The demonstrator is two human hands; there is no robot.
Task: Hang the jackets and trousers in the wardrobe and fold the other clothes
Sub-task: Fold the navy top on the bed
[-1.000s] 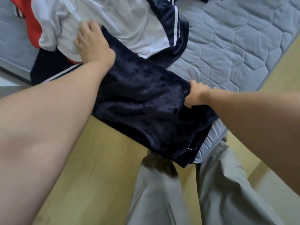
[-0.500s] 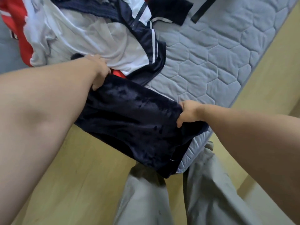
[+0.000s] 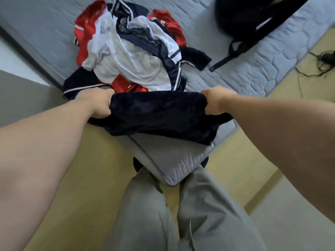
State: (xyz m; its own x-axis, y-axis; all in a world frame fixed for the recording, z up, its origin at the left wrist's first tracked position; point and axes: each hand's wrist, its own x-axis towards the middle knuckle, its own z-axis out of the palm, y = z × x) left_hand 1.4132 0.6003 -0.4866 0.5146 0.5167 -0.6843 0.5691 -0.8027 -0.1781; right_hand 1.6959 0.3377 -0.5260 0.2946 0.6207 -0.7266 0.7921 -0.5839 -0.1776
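Now lifted off the mattress and stretched between left hand and right hand, both clenched on the navy garment, likely ready for folding.

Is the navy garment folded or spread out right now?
Spread wide: the left hand and right hand grip opposite ends of the navy garment, stretched over the mattress corner. Whether doubled over, cannot tell.

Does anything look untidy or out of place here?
The red, white and navy clothes lie in a crumpled heap on the mattress, unfolded, and dark cords sprawl tangled on the floor at the right. The left hand and right hand grip a navy garment.
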